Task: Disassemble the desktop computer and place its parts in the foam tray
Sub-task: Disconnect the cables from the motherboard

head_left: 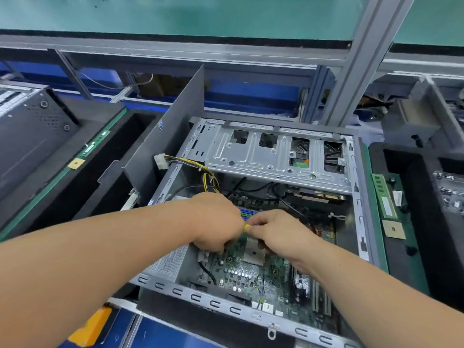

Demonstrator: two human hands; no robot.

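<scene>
The open grey metal desktop computer case [276,156] lies on its side in front of me between two black foam trays, the left black foam tray [105,156] holding a green memory stick, the right black foam tray [411,222] holding a green memory stick [384,197] and a square processor chip [393,229], its far end cut off. Inside the case the green motherboard [241,270] is partly hidden under my forearms. My left hand [216,222] curls down onto the board, what it grips hidden, and my right hand [278,234] pinches a small yellow-tipped thing [247,228] too tiny to identify, above the silver square processor socket [253,252].
</scene>
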